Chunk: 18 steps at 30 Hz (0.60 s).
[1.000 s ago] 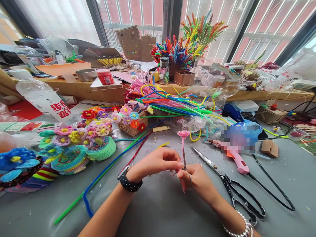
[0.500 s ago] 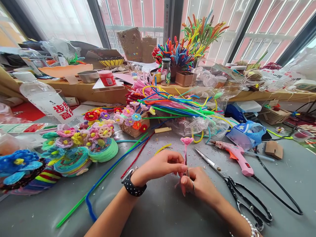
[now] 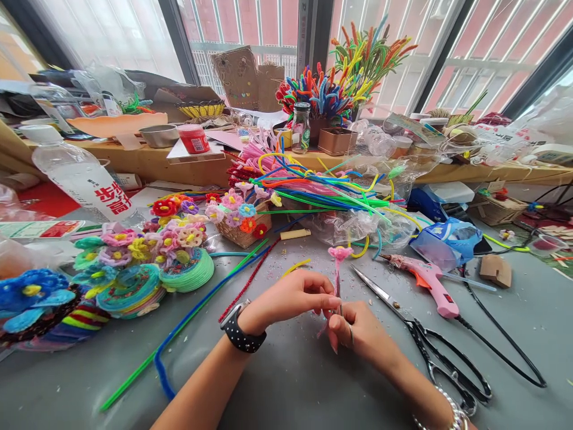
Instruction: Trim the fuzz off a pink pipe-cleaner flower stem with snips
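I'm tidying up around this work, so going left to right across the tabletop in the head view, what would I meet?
Dark blue flower → mint-green coil → left hand → pink flower → glue gun → wooden block.

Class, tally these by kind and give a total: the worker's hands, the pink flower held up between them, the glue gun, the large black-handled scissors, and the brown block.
Left hand and right hand: 2
Pink flower: 1
Glue gun: 1
Black-handled scissors: 1
Brown block: 1
Total: 6
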Each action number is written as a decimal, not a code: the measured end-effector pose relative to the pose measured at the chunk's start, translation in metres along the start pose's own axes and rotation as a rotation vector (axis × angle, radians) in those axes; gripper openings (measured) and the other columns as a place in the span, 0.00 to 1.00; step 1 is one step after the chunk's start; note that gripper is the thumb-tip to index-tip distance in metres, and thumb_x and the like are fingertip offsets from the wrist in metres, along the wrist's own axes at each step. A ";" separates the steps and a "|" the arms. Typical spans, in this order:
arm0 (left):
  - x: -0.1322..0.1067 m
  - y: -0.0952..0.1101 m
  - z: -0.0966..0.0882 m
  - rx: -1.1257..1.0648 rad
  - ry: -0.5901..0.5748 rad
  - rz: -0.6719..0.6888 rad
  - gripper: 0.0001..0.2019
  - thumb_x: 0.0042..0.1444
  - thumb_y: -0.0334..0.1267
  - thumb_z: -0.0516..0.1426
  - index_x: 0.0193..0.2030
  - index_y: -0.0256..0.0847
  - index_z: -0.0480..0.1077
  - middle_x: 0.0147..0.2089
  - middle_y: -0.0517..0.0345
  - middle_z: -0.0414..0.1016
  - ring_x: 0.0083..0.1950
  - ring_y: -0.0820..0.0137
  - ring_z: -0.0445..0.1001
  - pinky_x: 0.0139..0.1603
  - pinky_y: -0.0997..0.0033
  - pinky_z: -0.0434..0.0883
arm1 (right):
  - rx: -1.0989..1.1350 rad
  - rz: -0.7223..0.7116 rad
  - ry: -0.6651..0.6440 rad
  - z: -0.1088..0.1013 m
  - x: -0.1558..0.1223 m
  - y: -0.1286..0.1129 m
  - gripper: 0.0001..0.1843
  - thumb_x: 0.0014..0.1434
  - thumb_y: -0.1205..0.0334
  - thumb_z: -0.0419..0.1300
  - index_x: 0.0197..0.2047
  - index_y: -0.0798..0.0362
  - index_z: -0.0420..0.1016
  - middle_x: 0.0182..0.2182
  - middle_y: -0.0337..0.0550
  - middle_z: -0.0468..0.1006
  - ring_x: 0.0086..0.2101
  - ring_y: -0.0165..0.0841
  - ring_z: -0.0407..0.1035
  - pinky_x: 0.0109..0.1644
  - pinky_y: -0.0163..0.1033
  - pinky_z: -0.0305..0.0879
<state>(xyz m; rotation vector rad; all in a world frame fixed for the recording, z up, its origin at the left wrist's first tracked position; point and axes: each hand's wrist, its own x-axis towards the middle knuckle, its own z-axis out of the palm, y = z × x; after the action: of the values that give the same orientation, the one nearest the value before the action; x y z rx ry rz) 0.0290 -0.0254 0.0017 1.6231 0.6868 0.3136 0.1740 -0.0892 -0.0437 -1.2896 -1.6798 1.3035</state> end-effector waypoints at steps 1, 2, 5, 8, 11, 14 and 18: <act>0.000 0.000 0.000 0.003 0.003 -0.001 0.09 0.49 0.40 0.55 0.25 0.34 0.66 0.22 0.65 0.63 0.25 0.79 0.61 0.26 0.81 0.59 | 0.004 0.006 0.013 0.000 0.000 0.000 0.37 0.43 0.29 0.43 0.09 0.55 0.63 0.10 0.35 0.56 0.15 0.24 0.52 0.22 0.32 0.49; 0.000 0.000 0.000 0.002 0.008 0.000 0.09 0.48 0.40 0.55 0.25 0.34 0.66 0.22 0.65 0.63 0.25 0.79 0.61 0.25 0.81 0.59 | 0.008 0.012 0.021 0.001 0.000 0.001 0.36 0.43 0.29 0.44 0.09 0.55 0.62 0.09 0.35 0.56 0.15 0.24 0.52 0.22 0.32 0.48; -0.001 -0.001 -0.001 -0.003 0.028 0.001 0.10 0.48 0.40 0.55 0.24 0.35 0.66 0.22 0.65 0.64 0.25 0.79 0.62 0.26 0.81 0.59 | 0.017 0.018 0.019 0.002 0.001 0.002 0.36 0.45 0.31 0.44 0.08 0.55 0.60 0.08 0.34 0.54 0.15 0.24 0.52 0.22 0.32 0.49; -0.001 -0.002 -0.001 -0.002 0.024 0.001 0.10 0.48 0.40 0.56 0.25 0.34 0.67 0.22 0.64 0.65 0.26 0.78 0.63 0.26 0.81 0.60 | 0.025 -0.012 -0.011 0.001 0.001 0.001 0.37 0.45 0.30 0.43 0.08 0.56 0.61 0.09 0.34 0.55 0.15 0.24 0.52 0.22 0.32 0.49; -0.001 -0.002 0.000 -0.007 -0.012 0.008 0.10 0.48 0.40 0.56 0.24 0.34 0.67 0.23 0.63 0.66 0.27 0.78 0.64 0.27 0.80 0.61 | 0.015 -0.065 -0.040 0.000 0.001 0.001 0.38 0.44 0.29 0.41 0.11 0.56 0.63 0.11 0.36 0.58 0.17 0.25 0.54 0.22 0.31 0.49; -0.001 -0.001 -0.001 -0.017 -0.027 0.008 0.11 0.48 0.41 0.56 0.24 0.34 0.67 0.22 0.64 0.65 0.26 0.78 0.63 0.27 0.80 0.61 | 0.012 -0.055 -0.014 0.000 0.001 0.000 0.37 0.45 0.30 0.41 0.11 0.56 0.61 0.11 0.36 0.59 0.16 0.24 0.54 0.22 0.31 0.49; -0.001 -0.001 -0.001 -0.040 0.000 -0.014 0.11 0.48 0.41 0.56 0.25 0.34 0.67 0.22 0.64 0.65 0.26 0.78 0.63 0.26 0.81 0.60 | 0.018 -0.004 0.038 0.000 0.001 0.000 0.35 0.46 0.31 0.43 0.10 0.55 0.58 0.10 0.35 0.58 0.16 0.24 0.53 0.21 0.31 0.49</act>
<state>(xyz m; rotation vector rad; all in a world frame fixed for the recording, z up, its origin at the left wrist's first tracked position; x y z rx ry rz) 0.0271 -0.0249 0.0011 1.5793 0.6879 0.3151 0.1737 -0.0886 -0.0441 -1.2923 -1.6401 1.2812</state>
